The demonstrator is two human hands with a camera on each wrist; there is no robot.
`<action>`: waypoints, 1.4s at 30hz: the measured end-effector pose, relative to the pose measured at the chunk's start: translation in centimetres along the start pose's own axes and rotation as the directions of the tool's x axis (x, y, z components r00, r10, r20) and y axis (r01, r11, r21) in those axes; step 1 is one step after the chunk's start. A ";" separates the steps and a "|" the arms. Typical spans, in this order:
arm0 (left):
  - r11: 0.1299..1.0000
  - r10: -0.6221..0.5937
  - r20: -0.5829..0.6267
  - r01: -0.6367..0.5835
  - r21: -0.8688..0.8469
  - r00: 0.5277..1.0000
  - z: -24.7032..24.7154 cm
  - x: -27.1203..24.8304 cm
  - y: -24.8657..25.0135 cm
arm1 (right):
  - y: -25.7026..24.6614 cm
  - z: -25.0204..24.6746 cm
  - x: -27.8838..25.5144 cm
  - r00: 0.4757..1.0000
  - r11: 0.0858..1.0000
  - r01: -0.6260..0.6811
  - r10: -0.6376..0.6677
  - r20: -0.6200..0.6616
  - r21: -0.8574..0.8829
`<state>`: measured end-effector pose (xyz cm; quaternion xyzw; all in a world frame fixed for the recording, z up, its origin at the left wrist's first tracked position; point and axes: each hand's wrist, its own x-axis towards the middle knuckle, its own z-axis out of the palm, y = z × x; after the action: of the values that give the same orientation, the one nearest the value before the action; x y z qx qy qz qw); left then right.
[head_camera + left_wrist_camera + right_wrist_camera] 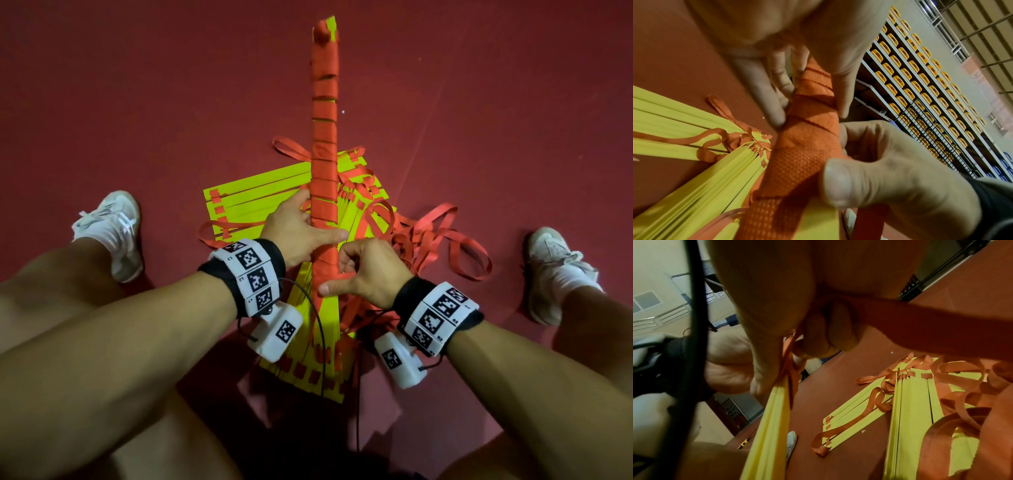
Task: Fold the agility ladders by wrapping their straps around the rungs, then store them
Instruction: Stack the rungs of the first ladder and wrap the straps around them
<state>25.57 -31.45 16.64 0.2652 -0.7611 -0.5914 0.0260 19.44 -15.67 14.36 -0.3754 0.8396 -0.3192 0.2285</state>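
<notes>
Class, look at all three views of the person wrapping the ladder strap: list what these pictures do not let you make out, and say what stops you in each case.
1. Right hand fingertips: head view, curled under behind the wrapped bundle.
2. Near end of the bundle: head view, hidden by the wrists and the left hand.
3. Where the loose straps end: head view, a tangle overlapping itself.
4. Strap in the right hand's grip: right wrist view, blurred, dark.

Black wristbands [274, 255], white tag-printed wrist blocks [255, 274], black cables [317, 318], white sneakers [116, 229]
</notes>
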 end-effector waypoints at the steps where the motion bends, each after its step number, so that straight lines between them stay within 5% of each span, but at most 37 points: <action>1: 1.000 -0.006 -0.003 0.006 -0.015 1.000 0.0 0.0 -0.1 | 0.0 0.0 -0.1 1.000 1.000 0.011 -0.011 0.004 0.005; 9: 0.983 -0.073 0.000 0.072 -0.171 0.997 -0.8 0.7 0.1 | 0.7 -0.9 -0.2 0.996 0.964 -0.020 -0.003 0.086 0.266; 20: 0.953 -0.045 -0.006 0.041 -0.301 0.999 -1.0 0.6 0.6 | 1.5 -1.6 -0.2 0.996 0.922 -0.031 -0.005 0.092 0.386; 29: 0.954 -0.090 0.018 0.092 -0.287 0.996 -0.9 0.9 0.6 | 2.5 -1.0 -0.1 0.986 0.944 -0.058 0.004 0.165 0.325; 36: 0.952 -0.050 0.063 0.067 -0.298 0.997 -0.8 0.9 0.9 | 3.0 -0.8 0.2 0.994 0.985 -0.059 0.043 0.096 0.164; 39: 0.946 -0.031 0.077 0.054 -0.321 0.997 -0.7 0.7 1.4 | 2.5 -0.8 0.0 0.984 0.984 -0.015 -0.017 0.177 0.176; 42: 0.945 -0.013 0.057 0.031 -0.324 0.998 -0.5 0.6 1.3 | 2.2 -0.5 -0.1 0.990 0.988 0.056 -0.074 0.121 0.145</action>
<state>24.67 -31.92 17.82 0.2495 -0.6507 -0.7159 0.0422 18.08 -14.25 13.16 -0.4048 0.7860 -0.3609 0.2968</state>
